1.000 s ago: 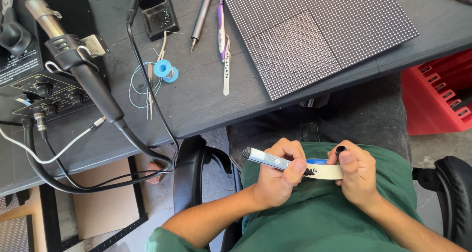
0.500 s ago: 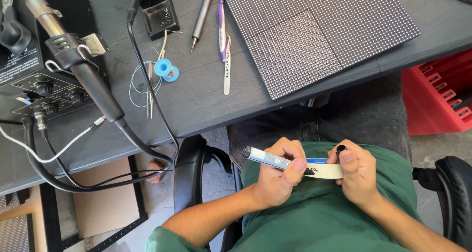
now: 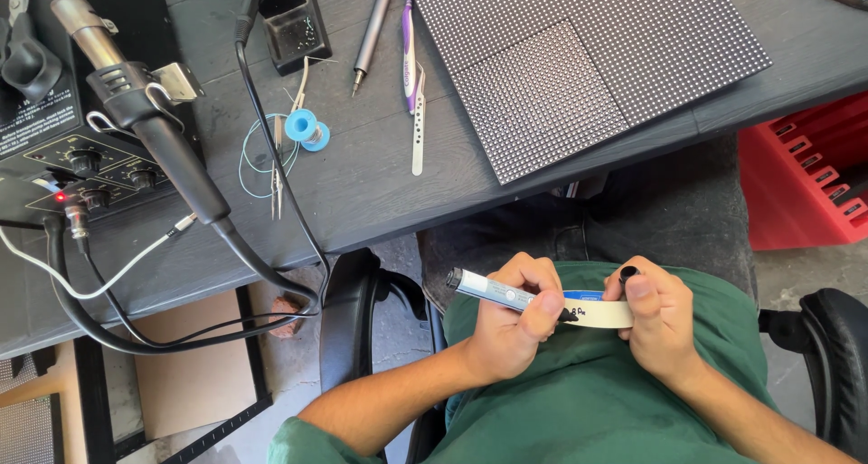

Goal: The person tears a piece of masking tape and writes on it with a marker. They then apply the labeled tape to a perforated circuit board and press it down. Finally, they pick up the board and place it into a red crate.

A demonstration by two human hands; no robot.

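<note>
Two bare hands meet over a green shirt (image 3: 588, 401), below a dark dotted square panel (image 3: 579, 66). Left hand (image 3: 506, 324) curls around a blue-grey marker pen (image 3: 502, 292), tip touching a white tape strip (image 3: 601, 314). Right hand (image 3: 660, 324) pinches that strip's far end.

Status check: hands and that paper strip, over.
Left hand gripping marker, tip on white strip. Right hand pinching strip's far end. Nothing in the way.
</note>
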